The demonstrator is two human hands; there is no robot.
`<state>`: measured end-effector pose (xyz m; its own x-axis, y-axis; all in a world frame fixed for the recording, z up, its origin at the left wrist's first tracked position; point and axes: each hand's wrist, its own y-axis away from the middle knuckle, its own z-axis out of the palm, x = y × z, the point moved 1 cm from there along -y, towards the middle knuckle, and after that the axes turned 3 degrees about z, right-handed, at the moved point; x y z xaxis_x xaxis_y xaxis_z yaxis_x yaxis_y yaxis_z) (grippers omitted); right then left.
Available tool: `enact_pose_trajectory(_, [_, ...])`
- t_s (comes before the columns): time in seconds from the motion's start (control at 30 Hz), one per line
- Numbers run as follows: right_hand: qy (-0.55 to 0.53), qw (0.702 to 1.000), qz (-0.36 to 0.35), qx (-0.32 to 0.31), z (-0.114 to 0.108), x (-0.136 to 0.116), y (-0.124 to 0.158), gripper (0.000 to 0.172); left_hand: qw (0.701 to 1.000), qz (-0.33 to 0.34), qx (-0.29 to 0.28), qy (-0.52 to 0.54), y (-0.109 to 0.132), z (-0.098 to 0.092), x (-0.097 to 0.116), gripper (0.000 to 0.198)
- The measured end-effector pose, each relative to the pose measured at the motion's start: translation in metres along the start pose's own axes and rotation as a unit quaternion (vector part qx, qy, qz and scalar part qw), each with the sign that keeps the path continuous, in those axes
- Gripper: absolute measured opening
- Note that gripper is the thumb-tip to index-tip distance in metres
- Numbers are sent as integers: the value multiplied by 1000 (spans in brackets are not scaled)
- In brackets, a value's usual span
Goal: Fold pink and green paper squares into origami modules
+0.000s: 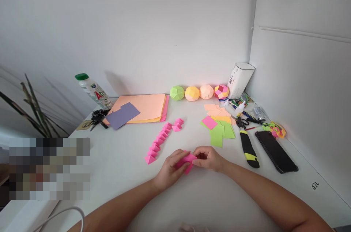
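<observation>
Between my two hands, just above the white table, is a pink piece of folded paper (189, 158). My left hand (172, 169) is closed round its left side, with fingers over the top and the thumb below. At its right corner, my right hand (210, 158) pinches the paper between thumb and fingertips. The underside of the paper is hidden. Several small pink folded paper pieces (160, 140) stand in a slanting row left of my hands. Two more pink pieces (177, 126) sit at the row's far end.
Loose green paper squares (216, 135) lie beyond my right hand. To the right are a black-and-yellow utility knife (249, 148), scissors (241, 123) and a black phone (276, 151). Paper balls (192, 93) line the wall. Coloured sheets (145, 105) and a bottle (94, 91) stand back left.
</observation>
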<state>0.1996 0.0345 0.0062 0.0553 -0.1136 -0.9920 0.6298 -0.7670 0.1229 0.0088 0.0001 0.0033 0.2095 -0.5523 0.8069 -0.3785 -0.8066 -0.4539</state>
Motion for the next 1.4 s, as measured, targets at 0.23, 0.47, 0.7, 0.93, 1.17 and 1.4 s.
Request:
enact_pose_trajectory(0.23, [22, 1000, -3, 15, 1, 1, -1, 25, 999, -41, -5, -5, 0, 0, 3, 34])
enact_pose_trajectory(0.47, [17, 999, -13, 39, 0, 2, -1, 26, 997, -71, 16, -25, -1, 1, 2, 26])
enact_pose_trajectory(0.7, [39, 995, -63, 72, 1, -2, -1, 25, 994, -102, 7, -49, 2, 0, -3, 23])
enact_pose_trajectory(0.93, [10, 996, -51, 73, 3, 1, 0, 26, 991, -128, -17, -26, -2, -2, 3, 22])
enact_pose_trajectory(1.17, [19, 997, -30, 71, 3, 1, 0, 27, 989, -141, -31, -12, -2, -3, 5, 24])
enact_pose_trajectory(1.4, [18, 996, -57, 66, 3, -1, 0, 23, 989, -143, -32, -11, -2, -2, 5, 24])
